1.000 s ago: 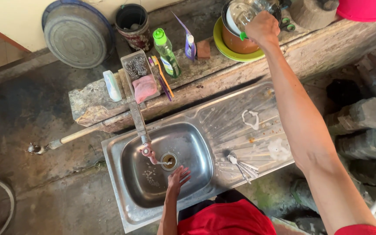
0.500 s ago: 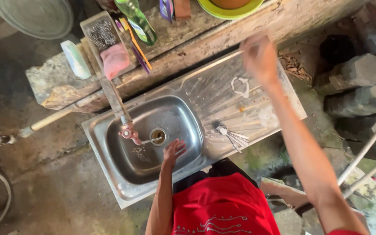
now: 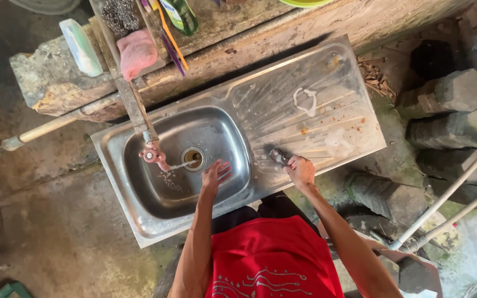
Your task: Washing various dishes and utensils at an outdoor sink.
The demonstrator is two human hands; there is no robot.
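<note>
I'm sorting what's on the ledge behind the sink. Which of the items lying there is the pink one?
The pink cloth, crumpled in the tray beside the grey steel-wool scourer. The pale green soap bar to its left and the green bottle differ in colour.

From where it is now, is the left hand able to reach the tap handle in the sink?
Probably yes. The left hand hovers open over the sink, near the red tap handle, with nothing between them.

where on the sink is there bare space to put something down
The far drainboard is mostly bare, beyond the foam smear. The basin floor left of the drain is open. It is crowded where the right hand covers the spoons.
</note>
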